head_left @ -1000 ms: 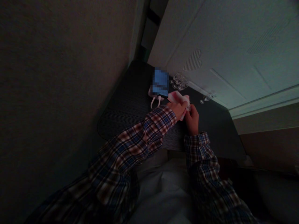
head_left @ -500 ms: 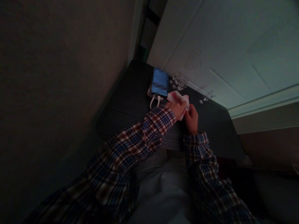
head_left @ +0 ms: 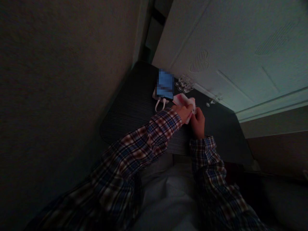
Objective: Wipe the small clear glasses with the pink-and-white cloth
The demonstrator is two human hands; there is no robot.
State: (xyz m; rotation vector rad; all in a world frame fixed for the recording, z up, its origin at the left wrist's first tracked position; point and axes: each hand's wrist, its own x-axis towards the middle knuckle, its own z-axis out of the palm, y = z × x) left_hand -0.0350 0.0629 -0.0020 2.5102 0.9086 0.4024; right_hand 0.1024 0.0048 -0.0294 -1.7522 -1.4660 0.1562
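In dim light, both my hands meet over a dark table. My left hand is closed on a small pink and white piece of soft material. My right hand is closed too, pinching the same piece at its near edge. Both arms wear plaid sleeves. Just left of the pink piece lies a lit blue screen resting on a white thing with looped white straps.
Small clear glassy objects sit at the table's far edge, and another small clear item lies to the right. A pale panel with a heart-shaped relief stands behind the table. A dark wall rises on the left. Pale cloth lies below my arms.
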